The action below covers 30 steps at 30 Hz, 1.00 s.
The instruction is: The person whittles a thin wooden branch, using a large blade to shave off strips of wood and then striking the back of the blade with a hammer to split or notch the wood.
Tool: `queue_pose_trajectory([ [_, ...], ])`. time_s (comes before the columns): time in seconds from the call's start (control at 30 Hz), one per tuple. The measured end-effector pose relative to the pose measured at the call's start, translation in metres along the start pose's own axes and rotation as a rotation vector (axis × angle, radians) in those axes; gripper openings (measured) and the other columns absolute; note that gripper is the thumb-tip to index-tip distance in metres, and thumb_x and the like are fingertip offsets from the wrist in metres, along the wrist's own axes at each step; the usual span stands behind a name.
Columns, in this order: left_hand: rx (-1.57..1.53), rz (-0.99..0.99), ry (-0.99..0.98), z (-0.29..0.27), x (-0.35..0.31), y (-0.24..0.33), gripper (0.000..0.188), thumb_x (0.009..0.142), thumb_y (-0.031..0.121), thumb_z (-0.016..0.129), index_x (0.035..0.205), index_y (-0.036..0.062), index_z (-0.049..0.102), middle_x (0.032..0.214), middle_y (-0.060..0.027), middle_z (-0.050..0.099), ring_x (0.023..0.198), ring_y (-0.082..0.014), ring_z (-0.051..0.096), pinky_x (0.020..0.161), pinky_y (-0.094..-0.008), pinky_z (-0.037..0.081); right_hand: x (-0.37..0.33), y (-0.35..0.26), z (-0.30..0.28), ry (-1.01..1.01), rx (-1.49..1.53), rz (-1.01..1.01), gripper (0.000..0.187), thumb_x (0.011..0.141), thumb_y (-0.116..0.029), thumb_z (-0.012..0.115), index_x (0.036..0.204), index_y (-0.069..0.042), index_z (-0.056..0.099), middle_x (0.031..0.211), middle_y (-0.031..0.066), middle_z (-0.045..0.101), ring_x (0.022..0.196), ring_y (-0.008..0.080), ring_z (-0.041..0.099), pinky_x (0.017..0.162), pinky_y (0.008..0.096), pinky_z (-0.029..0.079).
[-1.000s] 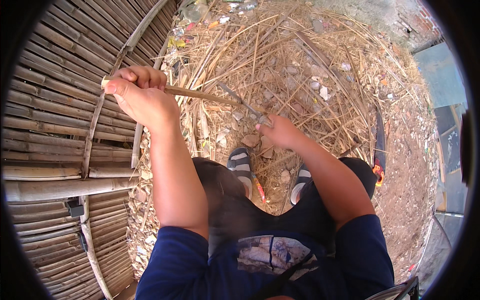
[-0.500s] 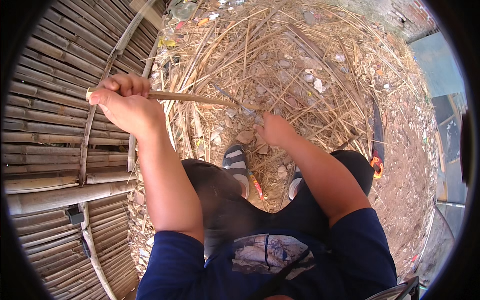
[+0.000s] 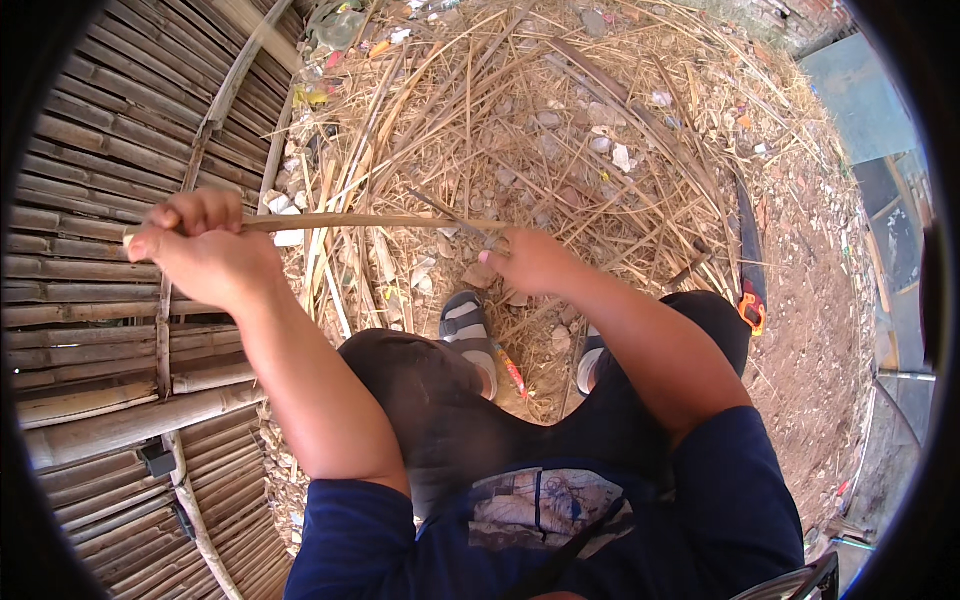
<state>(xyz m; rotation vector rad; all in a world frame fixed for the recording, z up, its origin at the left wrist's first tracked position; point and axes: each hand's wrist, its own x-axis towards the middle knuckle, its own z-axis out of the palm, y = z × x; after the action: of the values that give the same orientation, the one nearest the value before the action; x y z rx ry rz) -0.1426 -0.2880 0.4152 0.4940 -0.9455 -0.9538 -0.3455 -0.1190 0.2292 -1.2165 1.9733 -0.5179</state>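
Note:
A long, narrow bamboo strip [image 3: 345, 220] stretches nearly level across the space before my knees. My left hand [image 3: 222, 258] is wrapped round it near its left end, beside the bamboo wall. At the strip's other end is my right hand [image 3: 540, 263], closed, with the thumb toward me. A thin dark knife blade [image 3: 436, 205] slants out from that hand and crosses the strip. The knife's handle is hidden inside my right fist, and the strip's far tip ends by the fingers.
Bamboo slats form a wall [image 3: 90, 215] close on my left. Split bamboo pieces [image 3: 470, 90] and straw litter the ground ahead. A handsaw [image 3: 751, 312] with an orange handle lies by my right knee. A thin red object [image 3: 512, 372] lies between my sandalled feet.
My left hand has drawn left and slightly toward me with the bamboo strip. More of the strip has passed the blade. My right hand has hardly moved against the ground; the whole view shifted slightly.

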Motion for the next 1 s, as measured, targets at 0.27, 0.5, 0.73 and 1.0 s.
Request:
queue_pose_trajectory([
  [0.27,-0.001,-0.045,0.061,-0.011,0.007,-0.011,0.055,0.105,0.066,0.036,0.084,0.0143,0.037,0.063,0.0027,0.028,0.053,-0.0110,0.023,0.048,-0.0280,0.020,0.004,-0.006,0.025,0.113,-0.094,-0.013,0.059,0.098,-0.048,0.061,0.122,0.005,0.062,0.095,0.0261,0.071,0.093,0.0408,0.070,0.082,0.0489,0.053],
  [0.5,-0.005,-0.035,0.086,-0.003,-0.003,-0.008,0.048,0.110,0.053,0.033,0.081,0.0144,0.035,0.065,0.0009,0.030,0.055,-0.0123,0.024,0.050,-0.0276,0.022,-0.014,-0.051,0.001,0.010,-0.043,-0.185,0.052,0.099,-0.046,0.059,0.120,0.002,0.060,0.103,0.0275,0.070,0.099,0.0416,0.069,0.087,0.0517,0.054],
  [0.73,0.429,0.134,0.155,-0.016,0.004,-0.017,0.049,0.105,0.057,0.043,0.101,0.0097,0.054,0.086,-0.0086,0.053,0.079,-0.0214,0.054,0.069,-0.0369,0.047,0.012,0.028,0.022,0.087,-0.165,0.108,0.053,0.098,-0.044,0.059,0.120,0.004,0.061,0.105,0.0298,0.070,0.101,0.0449,0.068,0.088,0.0532,0.055],
  [1.0,0.730,1.443,-0.890,-0.006,-0.052,0.139,0.044,0.105,0.040,0.049,0.121,0.0007,0.059,0.106,-0.0180,0.068,0.100,-0.0330,0.067,0.086,-0.0425,0.055,0.021,0.041,0.029,0.137,-0.058,0.032,0.052,0.098,-0.042,0.059,0.114,0.008,0.062,0.101,0.0309,0.070,0.098,0.0459,0.069,0.088,0.0538,0.054],
])
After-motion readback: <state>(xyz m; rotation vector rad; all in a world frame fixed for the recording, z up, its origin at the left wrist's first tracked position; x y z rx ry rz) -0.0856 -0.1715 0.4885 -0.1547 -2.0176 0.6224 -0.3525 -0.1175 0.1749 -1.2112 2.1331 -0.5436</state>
